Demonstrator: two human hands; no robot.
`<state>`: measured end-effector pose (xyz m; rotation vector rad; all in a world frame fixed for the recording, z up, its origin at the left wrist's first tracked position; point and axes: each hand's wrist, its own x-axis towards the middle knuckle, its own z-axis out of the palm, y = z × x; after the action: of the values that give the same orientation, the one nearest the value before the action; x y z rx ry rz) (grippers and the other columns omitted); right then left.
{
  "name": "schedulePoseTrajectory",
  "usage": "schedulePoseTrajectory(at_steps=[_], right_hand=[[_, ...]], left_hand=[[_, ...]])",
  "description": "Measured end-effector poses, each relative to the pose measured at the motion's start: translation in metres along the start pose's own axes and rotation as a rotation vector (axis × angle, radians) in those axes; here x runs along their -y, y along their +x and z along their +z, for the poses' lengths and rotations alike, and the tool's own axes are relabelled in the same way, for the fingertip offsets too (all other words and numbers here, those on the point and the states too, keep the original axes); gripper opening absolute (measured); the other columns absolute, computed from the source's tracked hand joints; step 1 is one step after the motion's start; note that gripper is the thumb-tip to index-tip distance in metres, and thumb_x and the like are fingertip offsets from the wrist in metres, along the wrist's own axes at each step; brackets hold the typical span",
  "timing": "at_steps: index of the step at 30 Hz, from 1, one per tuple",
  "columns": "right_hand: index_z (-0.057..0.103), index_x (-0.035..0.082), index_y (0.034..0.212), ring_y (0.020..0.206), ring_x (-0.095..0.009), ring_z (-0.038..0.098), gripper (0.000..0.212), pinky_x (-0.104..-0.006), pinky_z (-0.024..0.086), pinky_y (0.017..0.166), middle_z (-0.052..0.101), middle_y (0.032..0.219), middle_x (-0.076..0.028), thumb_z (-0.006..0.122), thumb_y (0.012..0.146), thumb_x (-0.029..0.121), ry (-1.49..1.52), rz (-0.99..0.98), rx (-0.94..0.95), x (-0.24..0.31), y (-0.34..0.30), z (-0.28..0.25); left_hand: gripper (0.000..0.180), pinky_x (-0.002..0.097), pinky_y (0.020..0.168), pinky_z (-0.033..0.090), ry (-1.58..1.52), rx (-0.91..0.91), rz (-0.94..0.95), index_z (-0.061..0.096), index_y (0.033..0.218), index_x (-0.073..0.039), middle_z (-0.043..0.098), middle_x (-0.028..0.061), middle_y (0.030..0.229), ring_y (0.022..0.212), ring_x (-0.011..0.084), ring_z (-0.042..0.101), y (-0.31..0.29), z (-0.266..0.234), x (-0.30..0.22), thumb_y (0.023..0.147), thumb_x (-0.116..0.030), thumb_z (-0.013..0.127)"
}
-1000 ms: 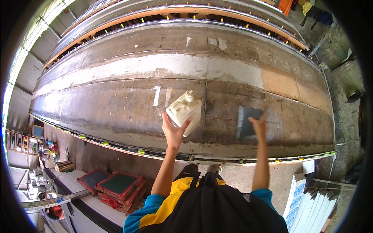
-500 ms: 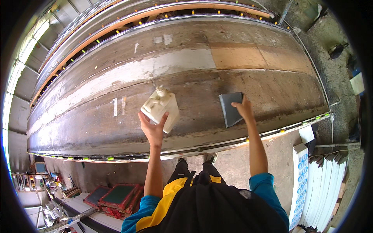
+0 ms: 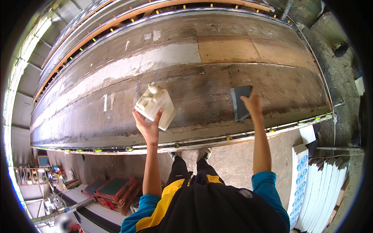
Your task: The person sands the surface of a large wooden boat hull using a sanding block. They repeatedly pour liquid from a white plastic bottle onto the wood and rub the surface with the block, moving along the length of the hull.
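My left hand grips a cream plastic jug by its lower part, thumb on one side and fingers on the other. The jug is tilted over the long, stained table, its neck pointing away from me. Farther right, my right hand is closed on the right edge of a flat, dark grey pad with a lighter strip down its left side. Motion slightly blurs that hand. Whether the pad touches the tabletop, I cannot tell.
A rail with small yellow and green pegs runs along the table's near edge. Red-framed screens are stacked at lower left, and white sheets stand at lower right. Behind the table lies another long orange-edged table.
The view has shifted rightward along the table. My right hand has carried the grey pad to the right, away from the jug. My left hand keeps its hold on the jug.
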<state>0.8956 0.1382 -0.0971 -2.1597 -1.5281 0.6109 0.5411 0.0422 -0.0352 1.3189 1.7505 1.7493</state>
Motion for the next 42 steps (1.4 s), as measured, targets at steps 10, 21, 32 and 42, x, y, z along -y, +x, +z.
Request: schedulePoseTrajectory(at_steps=[10, 21, 32, 42], right_hand=[[0.038, 0.007, 0.127, 0.089, -0.040, 0.058, 0.061, -0.0456, 0.047, 0.074, 0.060, 0.094, -0.023, 0.067, 0.075, 0.021, -0.208, -0.240, 0.037, 0.050, -0.037, 0.003], [0.042, -0.008, 0.121, 0.103, -0.036, 0.054, 0.074, -0.0393, 0.044, 0.087, 0.055, 0.108, -0.028, 0.072, 0.065, 0.029, 0.197, -0.367, 0.309, 0.106, 0.008, 0.047], [0.038, -0.009, 0.124, 0.107, -0.035, 0.053, 0.079, -0.0380, 0.041, 0.091, 0.053, 0.112, -0.029, 0.073, 0.061, 0.024, 0.099, -0.173, 0.043, 0.026, 0.104, 0.016], [0.045, -0.003, 0.120, 0.096, -0.024, 0.059, 0.067, -0.0311, 0.044, 0.084, 0.061, 0.105, -0.018, 0.074, 0.066, 0.025, 0.497, -0.041, -0.362, -0.064, 0.027, -0.102]], left_hand=[[0.061, 0.0332, 0.086, 0.044, 0.006, 0.034, -0.053, 0.039, 0.114, 0.001, 0.050, 0.0142, 0.109, 0.101, 0.0223, 0.053, -0.009, -0.013, 0.007, 0.068, -0.008, 0.076], [0.055, 0.0312, 0.078, 0.046, 0.036, -0.034, -0.006, 0.043, 0.103, 0.001, 0.056, 0.0140, 0.096, 0.088, 0.0203, 0.056, -0.011, -0.009, 0.013, 0.066, -0.015, 0.079], [0.065, 0.0371, 0.067, 0.052, 0.392, 0.278, 0.158, 0.043, 0.108, -0.004, 0.061, 0.0187, 0.092, 0.081, 0.0309, 0.063, 0.006, 0.012, -0.019, 0.060, -0.026, 0.081], [0.066, 0.0421, 0.069, 0.050, 0.748, 0.815, 0.662, 0.040, 0.116, -0.005, 0.057, 0.0152, 0.101, 0.087, 0.0332, 0.060, 0.077, 0.129, -0.052, 0.063, -0.024, 0.075]])
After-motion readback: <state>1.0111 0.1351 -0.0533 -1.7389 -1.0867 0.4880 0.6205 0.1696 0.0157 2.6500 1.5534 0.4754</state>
